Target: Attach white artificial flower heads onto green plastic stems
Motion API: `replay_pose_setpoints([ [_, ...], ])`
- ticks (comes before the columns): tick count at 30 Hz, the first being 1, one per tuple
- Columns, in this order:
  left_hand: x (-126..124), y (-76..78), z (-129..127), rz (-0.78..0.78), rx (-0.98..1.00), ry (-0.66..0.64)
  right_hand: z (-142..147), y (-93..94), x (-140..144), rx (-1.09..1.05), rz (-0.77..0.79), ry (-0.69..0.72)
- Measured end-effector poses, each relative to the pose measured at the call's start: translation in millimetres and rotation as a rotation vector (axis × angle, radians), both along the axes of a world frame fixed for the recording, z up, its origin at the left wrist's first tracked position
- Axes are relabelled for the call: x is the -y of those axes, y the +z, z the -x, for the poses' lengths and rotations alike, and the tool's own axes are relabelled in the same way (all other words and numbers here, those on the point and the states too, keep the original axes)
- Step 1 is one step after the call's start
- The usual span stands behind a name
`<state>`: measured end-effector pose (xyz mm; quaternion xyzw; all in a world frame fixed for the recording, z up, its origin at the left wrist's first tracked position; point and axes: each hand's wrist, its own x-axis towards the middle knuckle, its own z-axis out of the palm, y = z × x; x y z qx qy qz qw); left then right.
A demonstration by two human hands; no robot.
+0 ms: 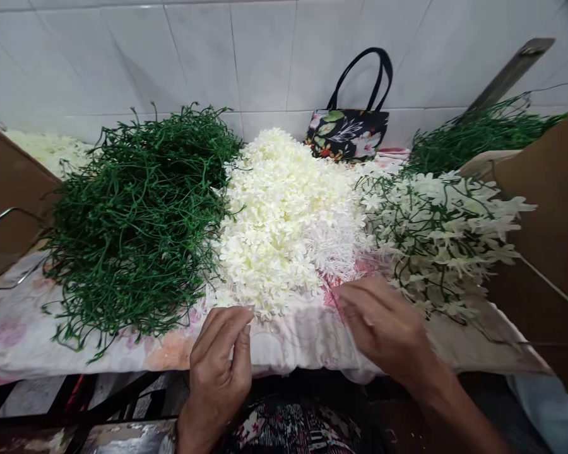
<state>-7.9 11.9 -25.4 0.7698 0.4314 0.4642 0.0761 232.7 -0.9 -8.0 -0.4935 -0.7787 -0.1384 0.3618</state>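
My left hand (pixel 221 362) is at the front edge of the cloth, fingers curled and thumb close to the index finger, its tips touching or just in front of the pale artificial flower heads (pixel 274 233). Anything between those fingertips is too small to make out. Pinched and slightly blurred, my right hand (pixel 390 325) hovers by a pink patch, just in front of a heap of thin white plastic pieces (pixel 336 246). What it holds, if anything, is hidden. To the left lies a big tangle of green plastic stems (pixel 137 221). White flowers on green stems (pixel 445 233) are piled at the right.
A floral-patterned cloth (pixel 284 343) covers the table. Behind the flowers, a black floral handbag (pixel 348 135) leans by the tiled wall (pixel 265 57). Cardboard panels (pixel 544 221) stand at both sides. More green stems (pixel 483 139) lie at the back right, near a metal bar (pixel 508 75).
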Motion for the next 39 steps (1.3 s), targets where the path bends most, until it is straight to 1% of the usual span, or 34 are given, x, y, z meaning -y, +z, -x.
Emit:
replay_pose_setpoints([
  [1, -1.2, 0.9, 0.3, -0.014, -0.026, 0.006, 8.8, -3.2, -3.5, 0.008, 0.067, 0.046],
  [3, -2.4, 1.9, -1.0, -0.008, -0.11, 0.019, 21.8, -8.1, -10.3, 0.015, 0.161, 0.081],
  [5, -1.8, 3.1, -5.2, 0.046, -0.238, 0.013, 32.1, -11.8, -16.5, 0.044, 0.211, 0.12],
  [8, 1.0, 5.8, -13.8, 0.153, -0.396, -0.008, 48.4, -17.7, -23.5, 0.151, 0.291, 0.177],
  [10, 2.8, 6.5, -15.1, 0.167, -0.39, -0.009, 58.1, -22.0, -25.7, 0.19, 0.321, 0.159],
  [12, 3.3, 4.9, -9.2, 0.137, -0.329, 0.014, 62.4, -25.7, -25.2, 0.181, 0.327, 0.145],
  [13, 2.9, 3.3, -3.6, 0.111, -0.301, 0.047, 61.8, -27.1, -24.1, 0.171, 0.321, 0.15],
  [15, 0.5, -0.7, 10.7, 0.039, -0.278, 0.165, 55.0, -29.3, -20.7, 0.155, 0.294, 0.153],
  [17, -3.5, -4.0, 24.2, -0.026, -0.317, 0.308, 43.6, -31.4, -16.6, 0.147, 0.236, 0.139],
  [19, -8.4, -5.2, 32.0, -0.039, -0.402, 0.411, 32.3, -33.9, -12.4, 0.134, 0.219, 0.117],
  [21, -13.0, -4.6, 32.6, -0.002, -0.5, 0.457, 24.8, -36.9, -8.5, 0.113, 0.204, 0.102],
  [23, -16.7, -3.5, 27.9, 0.047, -0.561, 0.463, 22.1, -40.3, -4.9, 0.086, 0.189, 0.098],
  [25, -19.1, -3.1, 22.0, 0.084, -0.58, 0.456, 22.7, -43.8, -2.1, 0.057, 0.182, 0.102],
  [28, -19.9, -4.5, 16.9, 0.09, -0.526, 0.455, 24.7, -48.9, 0.6, 0.016, 0.174, 0.114],
  [31, -17.2, -7.0, 17.3, 0.072, -0.366, 0.416, 24.8, -52.7, 2.0, -0.013, 0.172, 0.12],
  [35, -12.6, -9.1, 19.8, 0.059, -0.118, 0.293, 24.4, -52.6, 2.6, -0.025, 0.175, 0.11],
  [39, -9.5, -6.8, 17.5, 0.079, 0.094, 0.15, 26.3, -48.8, 3.0, -0.023, 0.162, 0.104],
])
